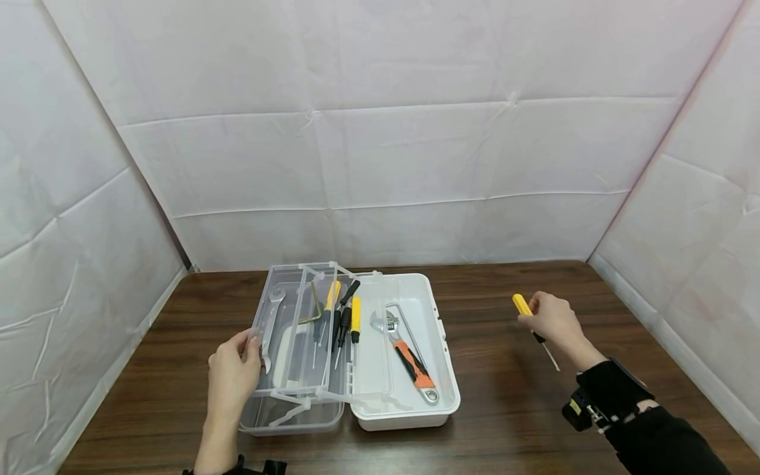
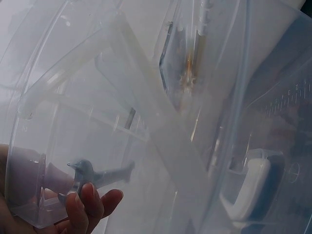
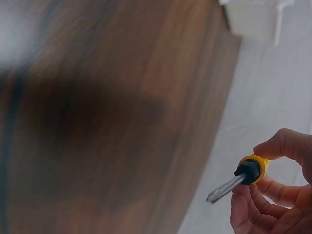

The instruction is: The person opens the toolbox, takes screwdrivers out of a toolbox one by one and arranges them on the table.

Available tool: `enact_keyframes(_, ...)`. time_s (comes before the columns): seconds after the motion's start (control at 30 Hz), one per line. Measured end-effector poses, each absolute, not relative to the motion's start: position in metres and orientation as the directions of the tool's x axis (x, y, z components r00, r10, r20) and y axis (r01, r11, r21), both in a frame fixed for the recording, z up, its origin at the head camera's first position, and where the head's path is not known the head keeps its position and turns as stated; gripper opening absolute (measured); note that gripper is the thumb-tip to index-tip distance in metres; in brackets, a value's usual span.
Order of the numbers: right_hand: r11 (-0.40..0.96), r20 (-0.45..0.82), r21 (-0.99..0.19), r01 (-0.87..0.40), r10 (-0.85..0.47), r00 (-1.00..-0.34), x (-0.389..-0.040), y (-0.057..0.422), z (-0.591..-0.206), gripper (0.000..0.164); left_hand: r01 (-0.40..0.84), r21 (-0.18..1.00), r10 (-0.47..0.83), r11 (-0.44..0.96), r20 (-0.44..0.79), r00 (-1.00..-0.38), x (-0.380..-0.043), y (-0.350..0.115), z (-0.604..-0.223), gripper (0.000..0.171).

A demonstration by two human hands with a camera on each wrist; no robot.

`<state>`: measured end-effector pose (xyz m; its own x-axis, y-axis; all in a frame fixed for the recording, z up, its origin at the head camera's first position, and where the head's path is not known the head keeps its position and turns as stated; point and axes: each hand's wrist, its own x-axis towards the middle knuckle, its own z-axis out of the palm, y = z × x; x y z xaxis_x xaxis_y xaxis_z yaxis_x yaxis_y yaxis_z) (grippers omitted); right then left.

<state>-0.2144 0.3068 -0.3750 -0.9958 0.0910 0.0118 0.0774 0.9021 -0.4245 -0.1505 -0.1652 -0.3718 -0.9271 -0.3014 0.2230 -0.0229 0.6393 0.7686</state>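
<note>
My left hand [image 1: 233, 371] grips the left edge of a clear plastic tray [image 1: 279, 270] joined by link arms to a tool box; in the left wrist view its fingertips [image 2: 92, 195] curl at the plastic. In and beneath the clear parts show a grey wrench [image 1: 273, 323], a brass-coloured hex key [image 1: 315, 307] and several screwdrivers. On the right, my right hand [image 1: 553, 322] pinches a yellow-and-black screwdriver [image 1: 522, 305] above the table. Its metal shank [image 3: 226, 188] points down, with a cross-shaped tip in the right wrist view.
The white box half [image 1: 421, 290] holds an adjustable wrench [image 1: 412, 363] with an orange-and-black handle, and a silver hex key [image 1: 410, 330]. A yellow-handled screwdriver [image 1: 355, 316] lies near the hinge. White sheet walls [image 1: 415, 158] enclose the dark wooden table [image 1: 493, 396] at the back and sides.
</note>
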Motion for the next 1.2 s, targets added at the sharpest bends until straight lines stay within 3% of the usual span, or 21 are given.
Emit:
enact_keyframes(0.7,0.872,-0.162,-0.325,0.366,0.330,-0.930,-0.211,0.376,-0.410,0.026,-0.022,0.770,-0.296,0.638,0.218,-0.930,-0.151,-0.166,-0.372,0.031)
enact_keyframes(1.2,0.867,-0.213,-0.326,0.377,0.321,-0.923,-0.207,0.391,-0.417,0.023,-0.026,0.776,-0.303,0.630,0.215,-0.928,-0.151,-0.165,-0.371,0.031)
